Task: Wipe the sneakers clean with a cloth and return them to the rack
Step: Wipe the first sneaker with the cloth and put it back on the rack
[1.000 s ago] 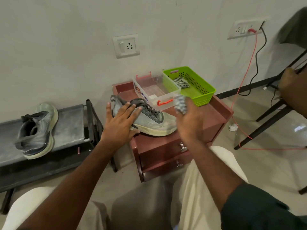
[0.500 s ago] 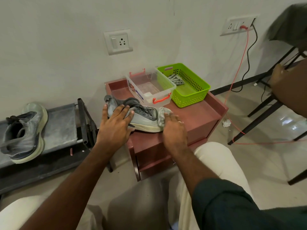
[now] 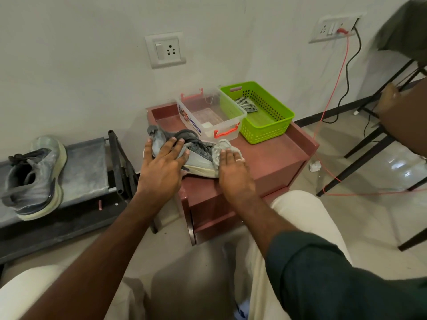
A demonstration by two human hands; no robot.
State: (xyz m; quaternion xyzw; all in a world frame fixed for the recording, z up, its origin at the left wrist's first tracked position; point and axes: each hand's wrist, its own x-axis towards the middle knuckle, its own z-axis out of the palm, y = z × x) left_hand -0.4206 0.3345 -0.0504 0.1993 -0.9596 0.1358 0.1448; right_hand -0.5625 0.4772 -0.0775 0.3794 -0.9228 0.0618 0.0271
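Observation:
A grey sneaker (image 3: 196,155) with a pale sole lies on its side on the reddish bedside cabinet (image 3: 272,158). My left hand (image 3: 164,167) rests flat on its heel half, fingers spread, holding it down. My right hand (image 3: 233,172) presses a light grey cloth (image 3: 219,150) over the sneaker's toe, which is hidden under the cloth. The second grey sneaker (image 3: 34,179) lies on the dark shoe rack (image 3: 87,167) at the left.
On the cabinet's back half stand a clear plastic box (image 3: 212,116) with orange latches and a green basket (image 3: 261,116) holding another cloth. A red cable (image 3: 332,93) and black chair legs (image 3: 360,162) are to the right. Another person's hand (image 3: 402,118) is at the right edge.
My right hand came down from above the sneaker with the bunched cloth and now presses it spread over the toe. My left hand slid slightly toward the heel.

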